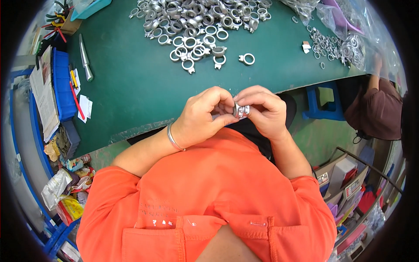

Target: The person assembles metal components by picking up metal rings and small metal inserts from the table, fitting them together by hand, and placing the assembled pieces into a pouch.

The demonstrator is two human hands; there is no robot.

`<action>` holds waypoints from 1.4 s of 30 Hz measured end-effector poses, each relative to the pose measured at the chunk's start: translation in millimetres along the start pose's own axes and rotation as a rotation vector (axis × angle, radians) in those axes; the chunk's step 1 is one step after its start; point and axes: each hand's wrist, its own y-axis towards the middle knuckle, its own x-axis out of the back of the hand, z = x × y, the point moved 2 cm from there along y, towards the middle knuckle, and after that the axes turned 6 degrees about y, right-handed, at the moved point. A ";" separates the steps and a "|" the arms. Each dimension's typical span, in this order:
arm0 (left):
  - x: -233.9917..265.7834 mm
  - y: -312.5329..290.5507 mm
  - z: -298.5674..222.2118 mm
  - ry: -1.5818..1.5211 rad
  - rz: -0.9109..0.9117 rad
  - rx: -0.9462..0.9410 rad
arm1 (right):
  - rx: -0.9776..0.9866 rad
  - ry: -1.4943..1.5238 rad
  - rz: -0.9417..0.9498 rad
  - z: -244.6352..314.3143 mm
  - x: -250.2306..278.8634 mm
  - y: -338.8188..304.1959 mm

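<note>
Close in front of my chest, at the table's near edge, a small silvery metal ring with raised lugs (239, 111) is pinched between both hands. My left hand (203, 112) is closed, its thumb and fingers on the ring's left side. My right hand (268, 112) is closed as well, gripping the right side with thumb and fingertips. The fingers cover part of the ring. Beyond them, a single lugged ring (248, 59) lies apart on the green table (131, 91). A large heap of similar metal rings (192, 42) spreads across the far middle.
A tapered metal rod (84, 56) lies at the left, near a blue bin (64, 83) with pens and papers. Thinner rings (325, 46) are heaped at the far right, beside plastic bags. Another person in a brown top (377, 111) sits at right, near a blue stool (324, 102).
</note>
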 end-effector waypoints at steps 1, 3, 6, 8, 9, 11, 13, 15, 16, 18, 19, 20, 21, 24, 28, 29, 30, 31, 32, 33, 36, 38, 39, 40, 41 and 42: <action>0.2 0.5 -1.4 0.092 0.053 -0.007 | 0.132 -0.101 0.028 2.0 0.7 -0.5; 0.3 2.3 -7.5 0.113 0.053 -0.027 | 0.152 -0.097 0.013 6.9 -0.4 -0.9; 6.9 7.3 -8.4 0.290 0.095 -0.159 | 0.202 -0.296 0.065 13.9 -0.1 -2.8; 13.3 10.3 -8.3 0.451 0.137 -0.272 | 0.221 -0.540 0.167 16.7 2.1 -9.5; 18.1 12.9 -7.5 0.508 0.108 -0.283 | 0.205 -0.640 0.224 16.9 2.7 -13.0; 29.2 19.8 -5.5 0.658 0.029 -0.310 | 0.101 -0.861 0.286 19.2 4.7 -19.1; 36.6 34.0 -6.5 0.767 -0.063 -0.315 | 0.051 -0.841 0.312 23.7 11.3 -15.9; 40.6 51.7 -2.4 0.837 -0.074 -0.342 | 0.131 -0.916 0.204 29.0 13.4 0.7; 37.0 59.3 -1.0 0.915 -0.101 -0.376 | 0.207 -0.994 0.129 29.2 12.7 10.9; 31.6 70.8 4.6 1.046 -0.111 -0.428 | 0.236 -1.034 -0.019 15.9 12.4 36.7; 28.4 71.8 5.0 1.045 -0.109 -0.435 | 0.240 -1.069 -0.085 11.2 13.6 46.9; 24.4 71.2 6.1 1.047 -0.056 -0.388 | 0.240 -1.072 -0.090 5.5 19.0 48.9; 23.2 69.7 7.9 1.054 -0.004 -0.339 | 0.209 -1.065 -0.057 -1.4 23.3 51.9; 23.8 50.0 5.5 0.932 -0.038 -0.322 | 0.063 -0.803 -0.016 -3.3 25.2 46.8; 33.3 35.4 3.8 0.795 -0.102 -0.210 | -0.115 -0.123 0.003 -1.6 19.7 30.9; 33.5 33.4 2.2 0.790 -0.098 -0.207 | -0.102 0.121 -0.005 -2.2 19.1 27.8; 34.9 32.7 0.7 0.720 -0.152 -0.160 | -0.088 0.201 0.029 -2.8 20.5 25.5; 36.2 32.2 0.2 0.650 -0.205 -0.113 | -0.093 0.199 0.024 -2.9 20.1 24.7; 37.2 31.6 0.1 0.605 -0.265 -0.118 | -0.088 0.277 0.032 -2.6 18.3 24.3; 39.1 29.6 3.0 0.565 -0.285 -0.171 | -0.083 0.357 0.043 -2.1 17.2 24.1; 36.8 23.6 7.9 0.138 -0.308 0.037 | -0.345 0.367 0.031 7.5 16.4 15.2; 37.0 21.4 9.6 -0.116 -0.305 0.097 | -0.399 0.155 0.115 13.0 16.0 5.6; 38.2 19.9 10.5 -0.112 -0.314 0.099 | -0.392 0.047 0.160 14.9 13.9 2.5; 38.8 18.5 13.9 -0.201 -0.301 0.164 | -0.257 -0.158 0.235 16.8 12.8 0.1; 38.9 16.9 16.8 -0.291 -0.288 0.227 | -0.220 -0.385 0.326 24.5 12.5 0.7; 37.4 16.6 17.6 -0.312 -0.295 0.208 | -0.137 -0.517 0.311 23.8 13.6 -4.2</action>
